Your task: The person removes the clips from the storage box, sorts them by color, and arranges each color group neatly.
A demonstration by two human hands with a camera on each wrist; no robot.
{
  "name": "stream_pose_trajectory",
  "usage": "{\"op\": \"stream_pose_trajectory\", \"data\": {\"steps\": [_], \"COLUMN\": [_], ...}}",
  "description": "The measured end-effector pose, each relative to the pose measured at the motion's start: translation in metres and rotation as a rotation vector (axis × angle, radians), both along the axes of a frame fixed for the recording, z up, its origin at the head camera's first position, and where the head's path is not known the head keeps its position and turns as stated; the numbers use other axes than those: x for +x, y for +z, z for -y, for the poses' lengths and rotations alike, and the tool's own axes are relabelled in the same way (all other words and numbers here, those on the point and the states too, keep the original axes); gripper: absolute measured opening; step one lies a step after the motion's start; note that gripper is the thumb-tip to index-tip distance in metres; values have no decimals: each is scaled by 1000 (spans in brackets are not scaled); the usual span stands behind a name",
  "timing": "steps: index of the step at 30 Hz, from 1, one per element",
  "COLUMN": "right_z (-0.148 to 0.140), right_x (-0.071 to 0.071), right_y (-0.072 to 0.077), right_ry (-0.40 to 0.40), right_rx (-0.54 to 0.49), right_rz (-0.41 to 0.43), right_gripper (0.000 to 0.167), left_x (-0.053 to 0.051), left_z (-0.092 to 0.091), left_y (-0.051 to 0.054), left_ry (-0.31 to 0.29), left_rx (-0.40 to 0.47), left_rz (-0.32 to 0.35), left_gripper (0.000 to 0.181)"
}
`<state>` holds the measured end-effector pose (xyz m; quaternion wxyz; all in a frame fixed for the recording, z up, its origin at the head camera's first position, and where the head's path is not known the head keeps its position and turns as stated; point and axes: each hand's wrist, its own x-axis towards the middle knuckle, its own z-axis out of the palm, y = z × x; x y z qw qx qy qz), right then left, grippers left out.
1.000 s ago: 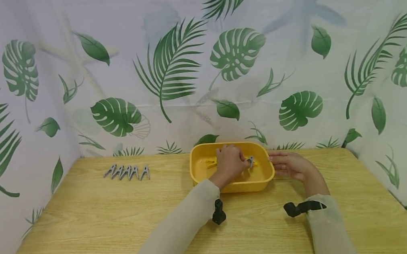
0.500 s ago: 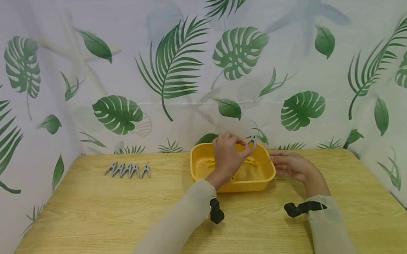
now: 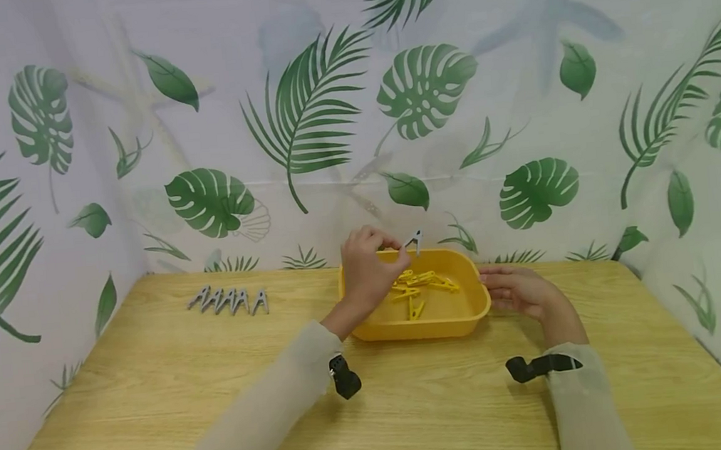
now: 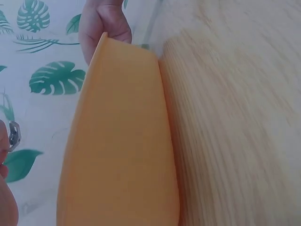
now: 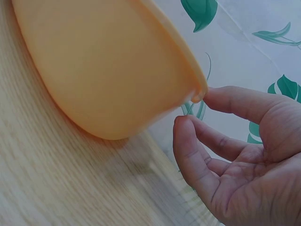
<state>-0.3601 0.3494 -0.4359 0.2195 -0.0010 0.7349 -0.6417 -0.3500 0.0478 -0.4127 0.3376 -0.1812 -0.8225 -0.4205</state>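
Note:
Between thumb and fingertips, my left hand pinches a grey clothespin above the far rim of a yellow plastic bin. Only a bit of that clothespin shows at the left edge of the left wrist view. Inside the bin lie several yellow clothespins, some partly hidden behind the left hand. At the bin's right end, my right hand touches the rim with loosely extended fingers. In the right wrist view one digit of the right hand meets the rim; the other fingers sit apart from the wall.
A row of several grey clothespins lies on the wooden table to the left of the bin. Behind the table hangs a leaf-patterned cloth, close to the bin's far side.
My left hand has lifted the grey clothespin up from inside the bin and carried it leftward, uncovering more yellow clothespins. The right hand stays at the bin's end.

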Motion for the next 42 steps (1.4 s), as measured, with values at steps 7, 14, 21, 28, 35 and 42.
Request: {"op": "stream_pose_trajectory", "data": {"steps": [7,14,21,28,35,42], "right_z": [-2,-2,-1,-2,-1,1], "right_x": [-2,-2,0,-3,-2,-1], "right_y": [1,-1,1,-3,-2,-1], "right_ry": [-6,4,-6,11,-4,-4], "right_rx": [-9,-30,-29,3,-6,-3], "right_rz": [3,2,-1,-8,2,-2], "right_gripper": [59,34,42,62,63,64], "left_x": [-1,7,16,20,21,25], "left_z": [44,98,151,184,200,203], "left_y": [-6,-18,-25,-25,-29,-33], "left_ry": [51,121,191,246,271,268], "left_rx": [-5,-44,-109,-178,-216,-280], "left_rz": [-16,66,151,233,290,321], "left_gripper": [8,7,8,9,10,12]}}
